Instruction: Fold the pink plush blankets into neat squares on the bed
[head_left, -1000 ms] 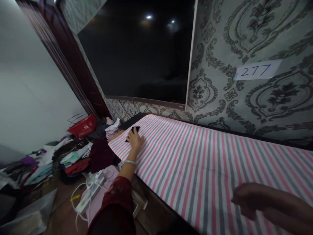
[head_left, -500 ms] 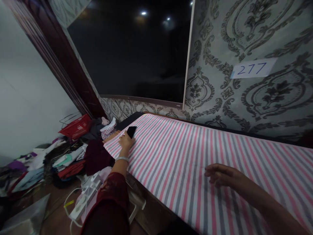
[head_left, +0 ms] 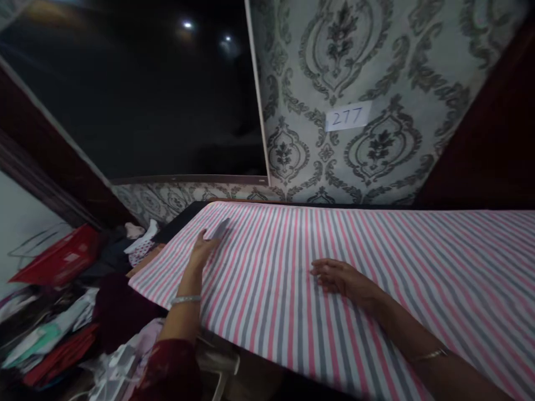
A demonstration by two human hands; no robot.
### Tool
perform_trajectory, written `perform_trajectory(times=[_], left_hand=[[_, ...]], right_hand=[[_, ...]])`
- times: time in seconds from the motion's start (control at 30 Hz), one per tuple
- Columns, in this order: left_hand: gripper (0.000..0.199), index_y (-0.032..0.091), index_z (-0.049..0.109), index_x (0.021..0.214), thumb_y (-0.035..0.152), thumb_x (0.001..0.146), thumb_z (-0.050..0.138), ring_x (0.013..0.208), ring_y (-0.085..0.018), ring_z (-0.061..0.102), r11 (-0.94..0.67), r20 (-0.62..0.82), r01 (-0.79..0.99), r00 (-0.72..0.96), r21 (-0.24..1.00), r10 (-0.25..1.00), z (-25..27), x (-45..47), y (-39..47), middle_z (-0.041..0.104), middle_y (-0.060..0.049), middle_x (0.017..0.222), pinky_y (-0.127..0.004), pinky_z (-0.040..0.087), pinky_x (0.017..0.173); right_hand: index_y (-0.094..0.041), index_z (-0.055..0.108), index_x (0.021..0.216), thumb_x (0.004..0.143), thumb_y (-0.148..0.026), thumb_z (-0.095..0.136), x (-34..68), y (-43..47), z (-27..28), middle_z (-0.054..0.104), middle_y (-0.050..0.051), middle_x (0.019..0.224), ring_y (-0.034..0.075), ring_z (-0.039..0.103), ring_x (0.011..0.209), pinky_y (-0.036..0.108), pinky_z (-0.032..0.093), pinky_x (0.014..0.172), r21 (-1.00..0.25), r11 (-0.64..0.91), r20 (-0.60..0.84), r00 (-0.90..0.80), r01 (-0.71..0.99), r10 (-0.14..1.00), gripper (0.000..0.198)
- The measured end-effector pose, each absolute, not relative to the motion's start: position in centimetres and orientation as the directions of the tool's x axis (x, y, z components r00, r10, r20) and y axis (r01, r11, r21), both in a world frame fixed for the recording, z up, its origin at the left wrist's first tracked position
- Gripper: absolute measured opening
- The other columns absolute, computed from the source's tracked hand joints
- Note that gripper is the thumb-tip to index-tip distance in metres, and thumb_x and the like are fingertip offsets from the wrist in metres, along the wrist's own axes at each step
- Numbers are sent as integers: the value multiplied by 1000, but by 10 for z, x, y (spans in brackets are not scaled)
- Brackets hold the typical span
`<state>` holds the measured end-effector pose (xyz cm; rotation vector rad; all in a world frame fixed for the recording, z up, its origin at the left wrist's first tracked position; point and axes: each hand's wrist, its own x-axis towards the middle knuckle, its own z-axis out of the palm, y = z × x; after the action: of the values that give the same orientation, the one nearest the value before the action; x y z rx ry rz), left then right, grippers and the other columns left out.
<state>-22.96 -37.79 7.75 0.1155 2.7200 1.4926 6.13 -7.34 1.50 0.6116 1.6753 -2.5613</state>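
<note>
My left hand is closed on a smartphone, which is tilted up on edge over the far left part of the cloth. Pink, grey and white stripes run across this cloth, which is spread over a long table. Near the middle, my right hand is just over the stripes, palm turned inward, fingers loosely apart and holding nothing. A bracelet is on each wrist.
Behind the table is a large dark TV on a patterned wall, with a paper marked 277. To the left are heaped clothes, a red basket and a white power strip. A dark surface shows beyond the cloth's left end.
The phone has been tilted up from lying nearly flat, in my left hand. My right hand has moved in toward the middle of the cloth. The view has turned right.
</note>
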Motion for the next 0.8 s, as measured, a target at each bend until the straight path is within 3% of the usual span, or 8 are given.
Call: perform_trajectory(times=[0.13,0.2,0.27,0.37,0.47,0.57,0.8], left_hand=[[85,15,47,146,34,69,77,82,-20,66,229,-24,80,-908,970,419,65,-182,-294,70,-2,80,-31,48,79],[93,14,47,146,32,61,83,77,-18,64,46,-43,-20,-815,999,578,61,-152,-246,70,0,75,-31,46,80],[99,14,47,146,29,57,87,76,-17,63,-27,-65,-111,-739,993,670,59,-121,-202,69,1,75,-30,45,81],[102,16,47,147,27,55,89,74,-16,62,-31,-91,-166,-678,986,729,57,-81,-145,68,2,77,-30,44,79],[104,16,45,148,26,54,90,73,-15,60,-40,-75,-156,-667,987,741,50,-53,-107,65,3,77,-30,44,77],[105,18,44,149,26,55,90,76,-16,60,-73,-6,-94,-651,993,759,39,-36,-86,63,2,79,-30,44,78],[101,25,42,149,32,60,88,92,-21,63,-52,140,155,-638,987,758,24,-19,-88,65,-2,97,-35,46,87]], right_hand=[[-21,64,120,78,-39,83,45,-64,22,72,14,117,23,72,99,38,56,89,-862,-498,-258,-928,95,269,50],[-24,58,127,81,-44,79,38,-53,23,67,15,128,25,69,110,43,54,97,-834,-551,-198,-921,-20,334,54],[-26,57,128,86,-50,73,35,-38,22,63,13,135,24,65,117,43,52,101,-787,-600,-152,-897,-143,414,50],[-27,61,118,94,-59,58,40,-8,19,66,8,129,20,65,116,37,54,97,-706,-638,-90,-854,-309,513,40],[-26,65,107,98,-60,50,53,21,14,71,5,110,18,69,100,32,57,86,-673,-624,-34,-826,-398,563,39],[-24,68,99,98,-55,54,64,42,11,73,4,97,17,70,89,31,58,81,-687,-600,-40,-803,-410,594,34],[-19,69,97,96,-40,60,67,52,9,77,7,99,23,73,96,38,60,85,-663,-624,-61,-801,-414,596,23]])
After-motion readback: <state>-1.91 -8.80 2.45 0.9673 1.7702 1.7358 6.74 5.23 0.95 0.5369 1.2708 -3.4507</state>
